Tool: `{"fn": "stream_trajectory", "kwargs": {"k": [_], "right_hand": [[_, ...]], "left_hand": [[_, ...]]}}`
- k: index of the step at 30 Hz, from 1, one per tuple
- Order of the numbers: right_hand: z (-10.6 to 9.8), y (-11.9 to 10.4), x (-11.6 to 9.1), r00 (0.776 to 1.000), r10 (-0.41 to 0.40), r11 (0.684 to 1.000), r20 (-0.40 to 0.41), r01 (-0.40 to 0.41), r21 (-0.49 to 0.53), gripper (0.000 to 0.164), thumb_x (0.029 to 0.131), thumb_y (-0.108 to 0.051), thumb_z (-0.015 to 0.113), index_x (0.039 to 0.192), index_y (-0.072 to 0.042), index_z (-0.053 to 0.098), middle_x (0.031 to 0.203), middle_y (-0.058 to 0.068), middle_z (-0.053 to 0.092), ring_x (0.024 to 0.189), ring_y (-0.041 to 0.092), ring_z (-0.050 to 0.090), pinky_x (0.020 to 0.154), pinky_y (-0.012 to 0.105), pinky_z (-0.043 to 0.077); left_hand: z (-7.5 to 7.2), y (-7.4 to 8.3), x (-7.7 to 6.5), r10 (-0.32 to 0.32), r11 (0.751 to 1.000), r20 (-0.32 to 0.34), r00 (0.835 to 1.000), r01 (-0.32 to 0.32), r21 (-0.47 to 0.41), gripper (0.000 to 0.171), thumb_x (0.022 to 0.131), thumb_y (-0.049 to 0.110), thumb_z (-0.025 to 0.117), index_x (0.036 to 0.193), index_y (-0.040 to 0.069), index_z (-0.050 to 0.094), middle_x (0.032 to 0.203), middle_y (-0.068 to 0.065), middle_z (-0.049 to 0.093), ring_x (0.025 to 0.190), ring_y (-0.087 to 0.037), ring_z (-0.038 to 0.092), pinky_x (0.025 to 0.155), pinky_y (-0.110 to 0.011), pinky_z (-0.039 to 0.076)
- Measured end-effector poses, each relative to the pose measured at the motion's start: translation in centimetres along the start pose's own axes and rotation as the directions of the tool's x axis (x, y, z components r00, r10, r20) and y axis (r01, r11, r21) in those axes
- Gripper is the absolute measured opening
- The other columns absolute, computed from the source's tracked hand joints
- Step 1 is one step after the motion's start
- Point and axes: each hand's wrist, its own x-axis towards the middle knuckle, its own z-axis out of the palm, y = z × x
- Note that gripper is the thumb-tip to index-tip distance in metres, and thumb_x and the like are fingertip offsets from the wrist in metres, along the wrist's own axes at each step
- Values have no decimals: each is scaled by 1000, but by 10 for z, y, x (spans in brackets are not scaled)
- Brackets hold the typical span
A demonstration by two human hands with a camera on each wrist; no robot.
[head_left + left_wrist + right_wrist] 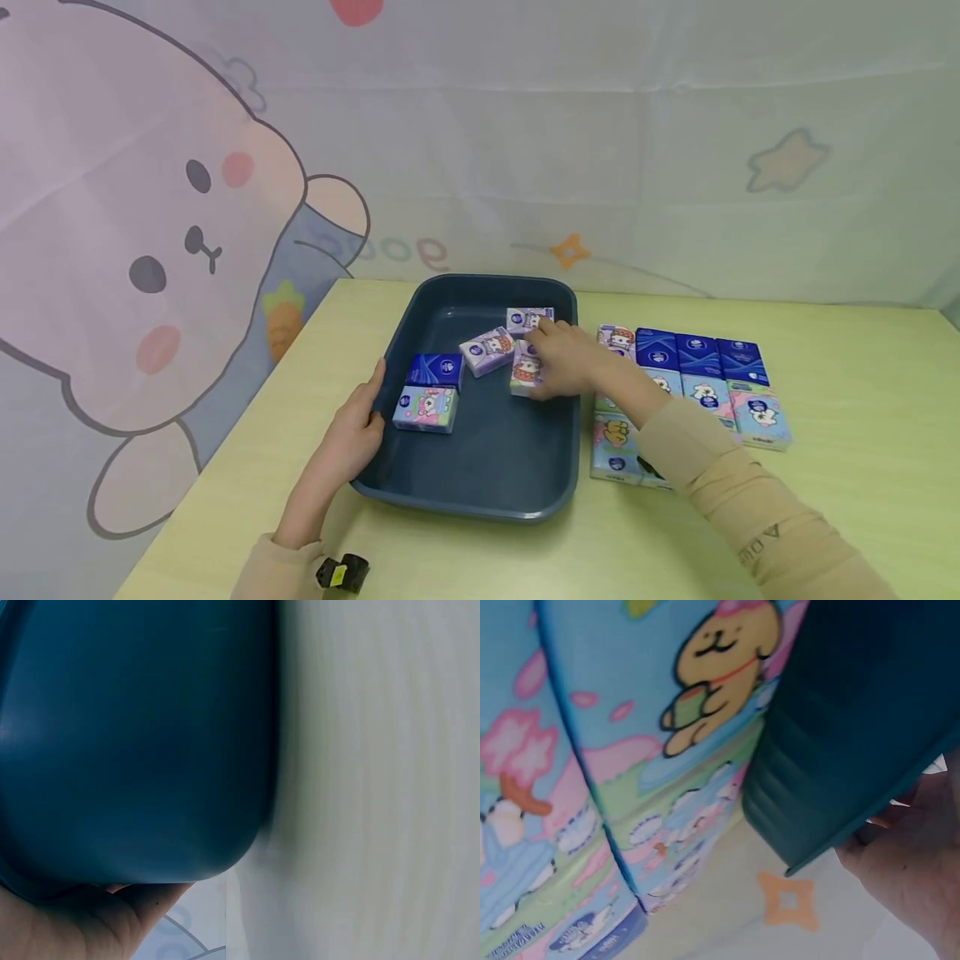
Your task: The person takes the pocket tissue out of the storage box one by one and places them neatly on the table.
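Note:
A dark blue plastic bin [480, 467] stands on the table, and my left hand [351, 429] grips its left rim. In the left wrist view that hand [82, 926] shows at the rim, beside the bin's outer wall [150, 750]. Reaching over the right rim, my right hand [566, 358] holds a purple tissue pack [524, 367] inside the bin. Two more purple packs, one tilted [487, 351] and one farther back [525, 319], lie near it. Left of them, a blue pack [437, 370] touches a pink cartoon pack [426, 408]. In the right wrist view the right hand's fingertips are hidden behind the bin.
Right of the bin, rows of tissue packs lie close together: dark blue ones [697, 354] at the back, cartoon ones [759, 417] in front, partly under the right forearm. A black strap-like object [345, 573] is at the left wrist. A printed cloth [480, 150] hangs behind the table.

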Motion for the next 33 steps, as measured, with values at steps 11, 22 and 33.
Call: {"fn": "stream_trajectory", "kwargs": {"k": [11, 22, 33], "right_hand": [[-13, -7, -34, 997, -18, 985, -80, 32, 172, 82, 74, -36, 77, 139, 2, 44, 127, 17, 50, 104, 26, 51, 94, 40, 50], [-14, -15, -62, 989, -31, 968, -147, 66, 240, 82, 72, -31, 81, 138, 2, 46, 116, 11, 51, 93, 19, 48, 77, 30, 48], [-11, -19, -76, 989, 1, 962, -146, 39, 271, 79, 72, -32, 79, 138, -1, 46, 118, 8, 51, 96, 16, 48, 76, 27, 48]], "left_hand": [[-2, 0, -1, 16, 1000, -6, 1000, -15, 5, 69, 91, -9, 37, 154, 4, 12, 143, -30, 40, 134, -41, 38, 108, -57, 34], [-2, 0, -1, 21, 1000, -9, 1000, -21, 13, 68, 91, -9, 37, 153, 3, 12, 141, -31, 40, 131, -40, 40, 104, -55, 37], [0, 1, 0, 16, 1000, -8, 1000, -16, 0, 67, 91, -9, 37, 153, 1, 14, 142, -31, 40, 133, -41, 39, 106, -56, 36]]}}
